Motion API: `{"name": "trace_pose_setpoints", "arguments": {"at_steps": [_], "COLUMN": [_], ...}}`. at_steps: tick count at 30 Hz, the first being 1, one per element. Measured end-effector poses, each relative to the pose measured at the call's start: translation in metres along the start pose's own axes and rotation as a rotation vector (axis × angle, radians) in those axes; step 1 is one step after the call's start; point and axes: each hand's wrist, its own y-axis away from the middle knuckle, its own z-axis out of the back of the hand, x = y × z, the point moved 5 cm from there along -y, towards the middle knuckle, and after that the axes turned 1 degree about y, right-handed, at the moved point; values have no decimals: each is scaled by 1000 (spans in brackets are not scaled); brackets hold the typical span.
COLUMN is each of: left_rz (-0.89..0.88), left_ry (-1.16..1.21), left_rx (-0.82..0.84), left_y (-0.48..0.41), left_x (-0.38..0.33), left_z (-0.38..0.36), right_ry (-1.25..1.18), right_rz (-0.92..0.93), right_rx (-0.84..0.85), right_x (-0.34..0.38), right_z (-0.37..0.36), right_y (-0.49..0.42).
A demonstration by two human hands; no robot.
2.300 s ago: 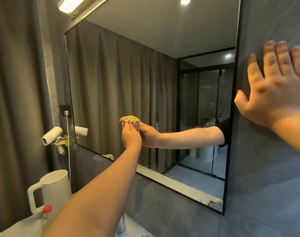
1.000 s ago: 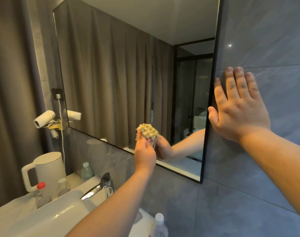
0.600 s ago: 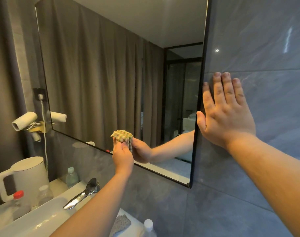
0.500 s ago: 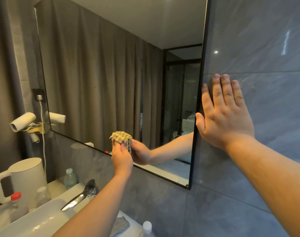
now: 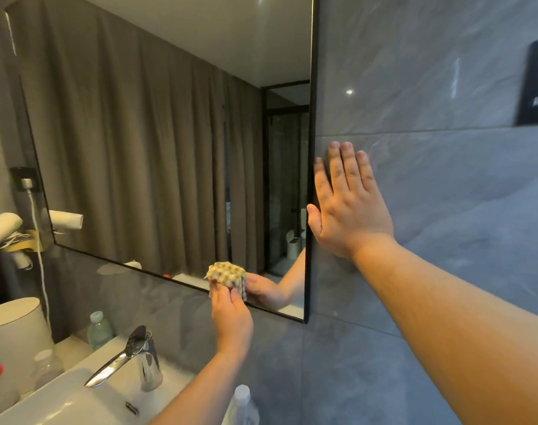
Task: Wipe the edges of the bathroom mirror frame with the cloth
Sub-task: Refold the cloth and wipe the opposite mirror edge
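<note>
Left hand (image 5: 231,317): pinches a bunched cloth (image 5: 226,274) between thumb and fingers and holds it against the bottom edge of the mirror frame (image 5: 133,265), near the lower right corner.
Right hand (image 5: 349,210): spread flat on the grey wall tile (image 5: 445,210), fingers straight and pointing up, thumb just beside the frame's right edge; it holds nothing.
Cloth: small and crumpled, pale with a green and yellow check; it sits on the frame line, partly over the glass, and its reflection meets it in the mirror.
Frame: a thin black strip round a large mirror (image 5: 169,133); the bottom edge slopes down to the right in this view, and the right edge runs nearly upright above the corner.
Key relation: the bottom edge's long axis runs left to right under the cloth, with only a short stretch left between the cloth and the corner. Above that corner the right edge climbs past the right hand's thumb.
Nearer hand: the left one is on the bottom edge; the right one is closer to the right edge but has no cloth.
Likely step: wiping along the bottom edge, judged from where the cloth lies.
Below: a chrome tap (image 5: 130,357) over a white basin (image 5: 47,403) on the worktop, a white kettle (image 5: 13,332) at the left.
</note>
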Motion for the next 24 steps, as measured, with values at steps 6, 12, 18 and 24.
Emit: {"name": "trace_pose_setpoints", "arguments": {"at_steps": [6, 12, 18, 24], "left_rz": [-89, -129, 43, 81], "left_ry": [38, 85, 1, -86], "left_rx": [99, 60, -96, -115], "left_y": [34, 12, -82, -121], "left_x": [-16, -16, 11, 29], "left_z": [-16, -10, 25, 53], "right_ry": [26, 32, 21, 30], "right_rz": [46, 42, 45, 45], "right_rx": [43, 40, 21, 12], "right_x": [6, 5, 5, 6], "right_z": [-6, -6, -8, -8], "right_y": [15, 15, 15, 15]}}
